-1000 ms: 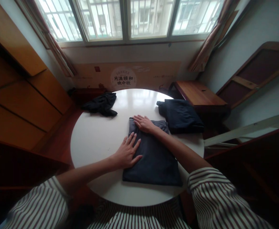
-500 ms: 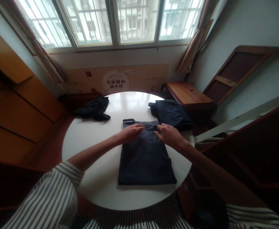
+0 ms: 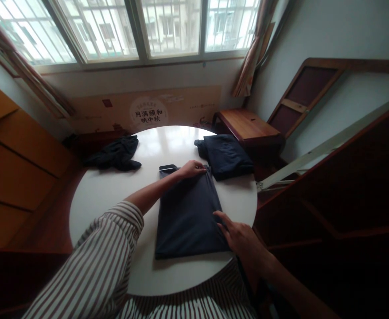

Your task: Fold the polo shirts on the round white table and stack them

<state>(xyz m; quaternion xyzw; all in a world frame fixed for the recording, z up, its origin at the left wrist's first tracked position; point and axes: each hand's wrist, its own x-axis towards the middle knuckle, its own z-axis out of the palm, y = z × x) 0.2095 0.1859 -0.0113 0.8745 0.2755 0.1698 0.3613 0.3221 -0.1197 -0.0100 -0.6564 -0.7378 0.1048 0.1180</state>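
Navy folded cloth, right hand at its edge

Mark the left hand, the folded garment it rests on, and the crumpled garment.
left hand (image 3: 191,169), head view, on the back of the hand
folded garment (image 3: 188,217), head view, on the middle of its top face
crumpled garment (image 3: 114,155), head view, on the middle of the heap

Wide gap — btw folded cloth & crumpled cloth.
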